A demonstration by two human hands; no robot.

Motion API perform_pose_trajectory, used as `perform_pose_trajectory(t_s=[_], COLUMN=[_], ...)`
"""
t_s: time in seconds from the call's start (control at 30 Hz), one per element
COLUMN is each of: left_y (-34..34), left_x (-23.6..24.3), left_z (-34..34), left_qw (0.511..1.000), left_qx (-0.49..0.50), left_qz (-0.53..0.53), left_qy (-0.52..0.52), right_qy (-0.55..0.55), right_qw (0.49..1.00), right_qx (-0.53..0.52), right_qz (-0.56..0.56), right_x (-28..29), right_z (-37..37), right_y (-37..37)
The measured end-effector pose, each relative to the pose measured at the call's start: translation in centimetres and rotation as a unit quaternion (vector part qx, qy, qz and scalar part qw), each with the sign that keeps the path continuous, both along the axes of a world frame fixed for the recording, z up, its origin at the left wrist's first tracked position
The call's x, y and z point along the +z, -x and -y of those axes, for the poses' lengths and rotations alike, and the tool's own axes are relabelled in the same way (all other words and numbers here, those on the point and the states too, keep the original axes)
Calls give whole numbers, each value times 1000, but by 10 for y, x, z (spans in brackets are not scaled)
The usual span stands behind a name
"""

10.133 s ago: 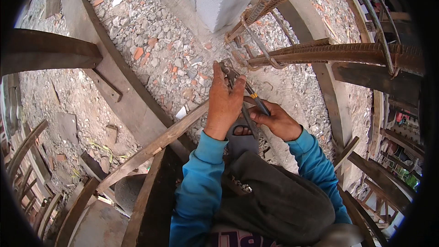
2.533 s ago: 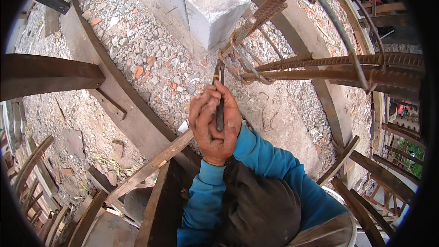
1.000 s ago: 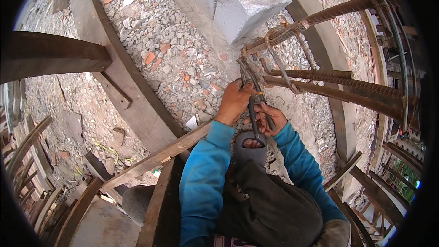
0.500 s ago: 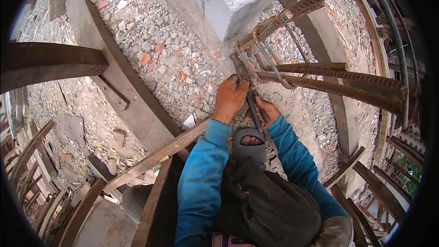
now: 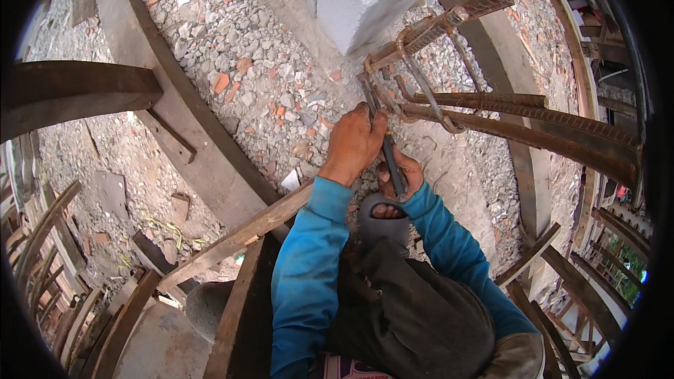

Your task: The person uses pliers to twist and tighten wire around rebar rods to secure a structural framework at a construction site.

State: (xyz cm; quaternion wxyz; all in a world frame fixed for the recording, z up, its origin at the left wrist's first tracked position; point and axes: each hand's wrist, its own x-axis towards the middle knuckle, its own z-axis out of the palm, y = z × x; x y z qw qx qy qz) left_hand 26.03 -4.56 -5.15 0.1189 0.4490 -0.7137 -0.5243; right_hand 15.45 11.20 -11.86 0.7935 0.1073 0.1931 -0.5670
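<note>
A long, dark, pincer-like tool [image 5: 390, 156] slants between my hands; its far end reaches the bent steel at the near corner of the rebar cage [image 5: 430, 102]. My left hand [image 5: 353, 139] closes over the tool's upper part, back of the hand uppermost, with most fingers hidden. Lower down, my right hand [image 5: 407, 173] wraps round its handle from the right side. The handle's near end points at my grey sandal [image 5: 383, 228]. Rusty ribbed bars joined by bent stirrups make up the cage, right of my hands.
A pale concrete block [image 5: 372, 0] stands beyond the cage. Crushed stone and brick bits [image 5: 260, 77] cover the ground to the left. A curved-looking plank [image 5: 168, 91] and a wooden batten [image 5: 239, 237] lie at the left; another board [image 5: 519, 161] runs along the right.
The left hand has shifted slightly down and left relative to the view, still on the tool. The tool's handles look closer together. The block and cage appear slightly further right.
</note>
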Motion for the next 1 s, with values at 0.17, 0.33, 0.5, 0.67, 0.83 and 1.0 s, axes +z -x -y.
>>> perform_pose_trajectory(t_s=[0.17,0.33,0.5,0.67,0.83,1.0], left_y=[-7,-8,-19,-36,-55,-49], left_x=[6,23,16,13,6,-7], left_z=[19,33,41,27,30,13], left_qw=[990,977,975,941,933,936], left_qx=[23,28,34,125,165,149], left_qz=[-53,-77,-98,-137,-159,-163], left_qy=[-126,-197,-199,-284,-276,-274], right_qy=[22,78,32,-101,-221,-195], right_qw=[987,914,899,992,941,800], right_qx=[-80,-133,-171,-28,198,250], right_qz=[141,375,403,65,-165,-509], right_x=[67,103,118,119,128,93], right_z=[27,57,74,74,69,36], right_y=[-26,-52,-65,-59,-1,2])
